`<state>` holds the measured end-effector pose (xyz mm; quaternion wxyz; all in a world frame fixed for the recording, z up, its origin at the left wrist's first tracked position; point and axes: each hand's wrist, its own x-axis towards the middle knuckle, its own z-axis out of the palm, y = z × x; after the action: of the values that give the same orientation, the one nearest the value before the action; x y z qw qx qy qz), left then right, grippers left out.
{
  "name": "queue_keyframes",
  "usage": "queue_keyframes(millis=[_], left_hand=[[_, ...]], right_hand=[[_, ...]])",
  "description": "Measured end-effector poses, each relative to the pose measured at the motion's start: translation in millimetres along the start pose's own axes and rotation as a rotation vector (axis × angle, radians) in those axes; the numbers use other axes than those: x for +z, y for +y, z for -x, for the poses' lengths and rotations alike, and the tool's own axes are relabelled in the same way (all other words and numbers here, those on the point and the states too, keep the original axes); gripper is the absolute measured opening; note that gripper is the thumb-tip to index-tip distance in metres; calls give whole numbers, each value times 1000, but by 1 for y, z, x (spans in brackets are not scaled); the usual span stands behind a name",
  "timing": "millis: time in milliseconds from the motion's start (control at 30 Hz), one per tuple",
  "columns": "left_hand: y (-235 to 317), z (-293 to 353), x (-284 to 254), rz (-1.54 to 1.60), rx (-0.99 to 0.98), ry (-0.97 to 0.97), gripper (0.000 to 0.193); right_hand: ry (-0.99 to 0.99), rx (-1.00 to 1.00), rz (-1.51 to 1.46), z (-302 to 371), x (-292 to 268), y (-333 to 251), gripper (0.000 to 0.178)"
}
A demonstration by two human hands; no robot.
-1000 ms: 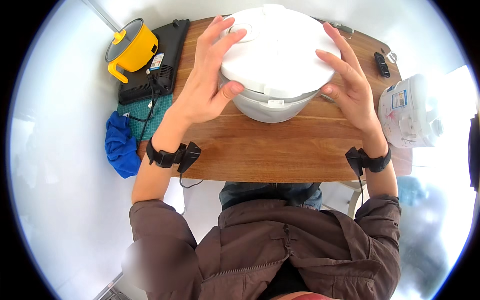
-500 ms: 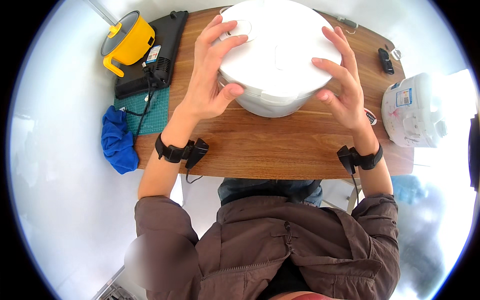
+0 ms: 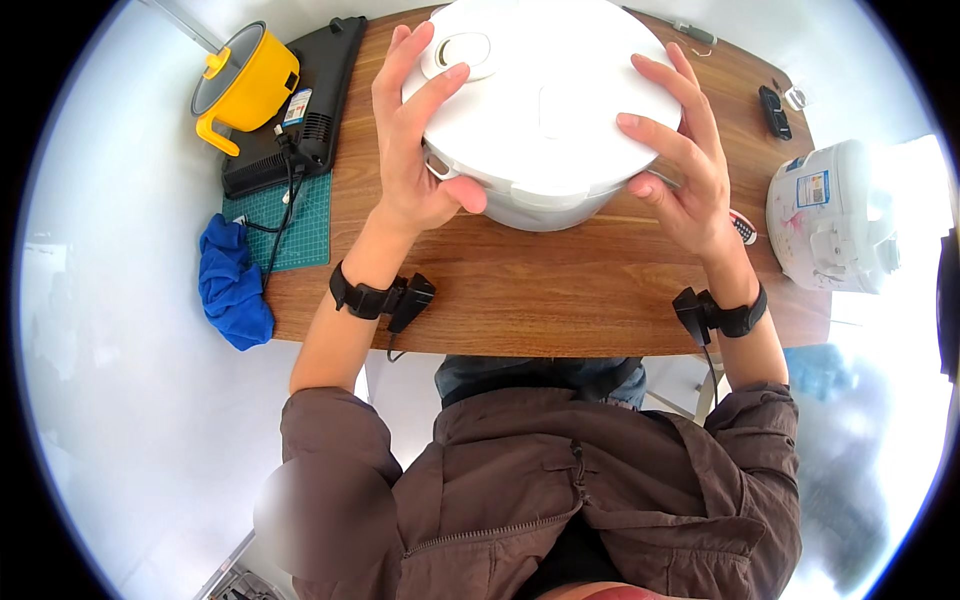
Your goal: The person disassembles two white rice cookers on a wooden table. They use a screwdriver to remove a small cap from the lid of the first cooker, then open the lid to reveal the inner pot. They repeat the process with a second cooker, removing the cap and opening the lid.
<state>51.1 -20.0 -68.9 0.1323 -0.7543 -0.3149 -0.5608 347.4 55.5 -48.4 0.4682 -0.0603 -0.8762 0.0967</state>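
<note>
A white, round rice cooker (image 3: 590, 100) stands at the far middle of the table, its lid closed. A steam vent (image 3: 464, 50) shows near the lid's left edge, and a latch (image 3: 550, 196) at its front. My left hand (image 3: 415, 140) clasps the cooker's left side, fingertips over the lid rim and thumb low by the front edge. On the opposite side, my right hand (image 3: 690, 155) lays its fingers on the lid's edge, with the thumb at the cooker's side wall. The cooker's back is cut off by the frame's upper edge.
At left, a yellow pot (image 3: 255, 85) sits on a black flat appliance (image 3: 325, 75), near a green cutting mat (image 3: 310, 230) and blue cloth (image 3: 233, 285). At right are a white floral cooker (image 3: 825, 215), a remote (image 3: 742, 227) and a black object (image 3: 773, 112).
The rice cooker's lid has shifted and turned slightly left. My left fingers have slid left along its rim while my left forearm swung right. My right hand keeps nearly the same place.
</note>
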Motion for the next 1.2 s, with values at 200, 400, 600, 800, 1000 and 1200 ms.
queue_keyframes(millis=[200, 400, 600, 800, 1000, 1200], left_hand=[[-5, 0, 3, -14, 70, 10, 105], [1, 23, 16, 180, -224, 63, 131], [18, 33, 18, 380, -533, -8, 142], [21, 29, 19, 407, -560, 8, 138], [-6, 61, 16, 319, -663, 64, 123], [-32, 69, 0, 457, -718, 71, 125]], right_hand=[[2, -15, 29, 2, 1, 1, 51], [53, 78, -52, 12, 9, 6, 87], [74, 425, -344, 8, 9, -5, 116], [127, 656, -536, 6, 26, -15, 122], [142, 607, -467, 6, 38, -16, 125], [198, 513, -460, 17, 51, -12, 110]])
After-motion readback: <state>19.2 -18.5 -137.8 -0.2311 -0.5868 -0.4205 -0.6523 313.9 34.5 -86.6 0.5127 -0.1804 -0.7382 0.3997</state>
